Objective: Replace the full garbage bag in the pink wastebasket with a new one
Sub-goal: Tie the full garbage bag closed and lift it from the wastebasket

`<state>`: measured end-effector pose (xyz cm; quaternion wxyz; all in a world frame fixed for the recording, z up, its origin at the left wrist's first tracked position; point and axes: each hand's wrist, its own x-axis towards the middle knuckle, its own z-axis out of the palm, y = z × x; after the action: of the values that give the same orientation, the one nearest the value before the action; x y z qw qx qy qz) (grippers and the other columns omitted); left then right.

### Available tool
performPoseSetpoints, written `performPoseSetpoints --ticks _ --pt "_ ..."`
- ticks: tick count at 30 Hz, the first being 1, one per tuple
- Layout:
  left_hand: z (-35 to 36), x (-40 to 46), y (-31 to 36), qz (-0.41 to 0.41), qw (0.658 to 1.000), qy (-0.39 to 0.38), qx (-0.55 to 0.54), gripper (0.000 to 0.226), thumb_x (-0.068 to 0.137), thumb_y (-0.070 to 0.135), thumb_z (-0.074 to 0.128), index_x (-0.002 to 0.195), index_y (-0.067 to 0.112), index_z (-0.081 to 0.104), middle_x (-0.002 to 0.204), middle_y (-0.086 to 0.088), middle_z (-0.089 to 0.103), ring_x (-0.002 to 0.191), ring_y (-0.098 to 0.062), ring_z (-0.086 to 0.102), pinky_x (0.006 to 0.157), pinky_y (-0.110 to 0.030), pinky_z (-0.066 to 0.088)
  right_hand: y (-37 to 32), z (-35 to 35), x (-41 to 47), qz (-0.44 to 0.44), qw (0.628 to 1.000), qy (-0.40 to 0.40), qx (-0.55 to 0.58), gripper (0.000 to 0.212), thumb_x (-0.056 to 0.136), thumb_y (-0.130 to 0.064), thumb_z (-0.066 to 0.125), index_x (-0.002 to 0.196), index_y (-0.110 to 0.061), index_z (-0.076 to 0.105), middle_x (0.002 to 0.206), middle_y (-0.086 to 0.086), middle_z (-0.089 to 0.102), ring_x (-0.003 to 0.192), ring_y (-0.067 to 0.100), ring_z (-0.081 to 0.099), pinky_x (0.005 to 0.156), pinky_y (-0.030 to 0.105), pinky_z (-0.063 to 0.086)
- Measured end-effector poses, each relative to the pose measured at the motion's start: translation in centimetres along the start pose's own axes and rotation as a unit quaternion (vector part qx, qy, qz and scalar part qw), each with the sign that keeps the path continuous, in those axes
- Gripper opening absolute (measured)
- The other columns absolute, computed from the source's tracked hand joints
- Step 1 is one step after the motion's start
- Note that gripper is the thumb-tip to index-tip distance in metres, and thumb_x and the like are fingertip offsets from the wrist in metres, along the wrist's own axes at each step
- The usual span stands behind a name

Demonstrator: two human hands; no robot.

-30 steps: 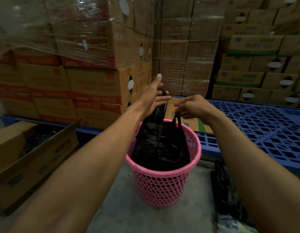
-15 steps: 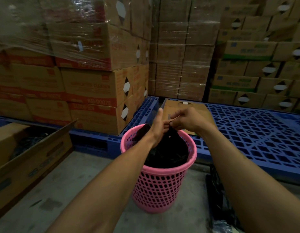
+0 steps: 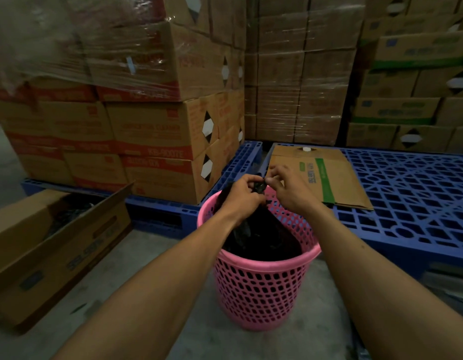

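Both hands meet above wastebasket (image 3: pixel 261 281) rim. Left hand (image 3: pixel 242 194) and right hand (image 3: pixel 290 193) fingers pinch bag handles (image 3: pixel 259 187); garbage bag (image 3: pixel 264 240) hangs directly below, lift axis vertical.

– Wastebasket (image 3: pixel 261 289)? Bag (image 3: pixel 264 237)?
– Pink perforated plastic, matt; thin black film, faint sheen.
– Upper left?
– Cardboard cartons (image 3: pixel 152 131), glossy stretch wrap (image 3: pixel 69 45). Blue plastic pallet (image 3: pixel 412 203); rough concrete floor (image 3: pixel 152 255).
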<state>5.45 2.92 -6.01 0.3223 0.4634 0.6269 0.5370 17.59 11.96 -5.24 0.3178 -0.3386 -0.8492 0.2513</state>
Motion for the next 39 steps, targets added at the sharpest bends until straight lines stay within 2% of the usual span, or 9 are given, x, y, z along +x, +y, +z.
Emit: performPoseSetpoints --ticks 4,8,12,16,19,24,29,32,39 --pt "-0.2 0.2 -1.0 0.021 0.998 0.033 0.04 0.053 0.07 0.013 0.07 0.119 0.024 0.053 0.116 -0.005 0.061 0.104 -0.021 0.064 0.091 -0.049 0.054 1.2 1.2 0.0 -0.027 0.995 -0.024 0.096 0.011 0.105 -0.016 0.047 0.102 -0.016 0.058 0.149 -0.001 0.044 0.13 0.016 0.047 0.081 0.015 0.039" --pt "-0.2 0.5 -1.3 0.033 0.996 0.07 0.042 0.041 0.079 0.008 0.069 0.116 0.022 0.06 0.111 -0.001 0.063 0.103 -0.017 0.063 0.093 -0.044 0.055 1.9 1.5 0.1 -0.046 0.989 -0.03 0.138 0.01 0.105 -0.019 0.049 0.098 -0.02 0.057 0.159 -0.01 0.031 0.138 0.008 0.037 0.093 0.02 0.039" --pt "-0.5 0.9 -1.3 0.02 0.999 0.048 -0.012 0.03 0.081 0.002 0.069 0.107 0.017 0.064 0.106 -0.008 0.07 0.1 -0.025 0.068 0.09 -0.04 0.057 2.0 1.0 0.1 -0.053 0.975 -0.051 0.208 0.011 0.103 -0.023 0.052 0.096 -0.017 0.057 0.158 -0.016 0.033 0.128 -0.007 0.043 0.082 0.006 0.041" --pt "-0.6 0.8 -1.4 0.018 0.998 0.023 -0.049 0.032 0.079 -0.01 0.067 0.1 0.013 0.062 0.1 -0.012 0.07 0.099 -0.033 0.07 0.087 -0.041 0.058 2.2 1.3 -0.3 -0.037 0.954 -0.059 0.293 0.008 0.105 -0.008 0.047 0.1 -0.004 0.053 0.127 0.002 0.064 0.101 -0.008 0.064 0.076 0.017 0.053" --pt "-0.6 0.6 -1.6 0.014 0.997 0.03 -0.069 0.036 0.08 -0.011 0.068 0.109 0.008 0.055 0.103 -0.014 0.067 0.098 -0.03 0.069 0.088 -0.04 0.056 2.1 2.0 -0.5 -0.017 0.952 -0.054 0.301 0.011 0.107 -0.006 0.041 0.1 -0.005 0.05 0.089 0.006 0.061 0.069 -0.004 0.062 0.064 0.012 0.048" --pt "-0.5 0.3 -1.3 0.0 0.997 0.04 -0.071 0.051 0.076 -0.007 0.077 0.115 0.009 0.048 0.103 -0.012 0.067 0.088 -0.022 0.068 0.081 -0.036 0.057 2.4 3.8 -0.3 0.047 0.96 -0.031 0.275 0.016 0.107 -0.02 0.04 0.096 -0.021 0.051 0.089 0.003 0.066 0.073 0.006 0.062 0.07 0.024 0.049" --pt "-0.9 0.7 -1.0 -0.036 0.999 0.033 0.003 0.054 0.072 -0.001 0.079 0.114 0.013 0.049 0.092 -0.009 0.062 0.084 -0.025 0.065 0.084 -0.047 0.057 2.7 3.9 0.3 0.061 0.978 -0.006 0.198 0.016 0.105 -0.034 0.04 0.092 -0.033 0.05 0.094 0.003 0.063 0.08 0.017 0.061 0.073 0.04 0.052" --pt "-1.1 0.8 -1.3 0.019 0.991 0.041 0.123 0.04 0.08 0.004 0.073 0.11 0.018 0.051 0.084 -0.002 0.061 0.079 -0.018 0.063 0.071 -0.038 0.054 2.3 3.1 0.4 0.078 0.981 0.004 0.177 0.015 0.103 -0.033 0.047 0.091 -0.031 0.056 0.096 0.005 0.068 0.082 0.021 0.064 0.071 0.038 0.051" --pt "-0.5 0.5 -2.2 0.223 0.891 0.093 0.385 0.028 0.091 0.023 0.066 0.118 0.022 0.062 0.102 -0.002 0.055 0.089 -0.021 0.058 0.072 -0.039 0.051 2.1 1.6 0.4 0.144 0.96 -0.04 0.237 0.019 0.096 -0.031 0.064 0.088 -0.018 0.074 0.085 0.004 0.073 0.081 0.02 0.066 0.07 0.031 0.052"
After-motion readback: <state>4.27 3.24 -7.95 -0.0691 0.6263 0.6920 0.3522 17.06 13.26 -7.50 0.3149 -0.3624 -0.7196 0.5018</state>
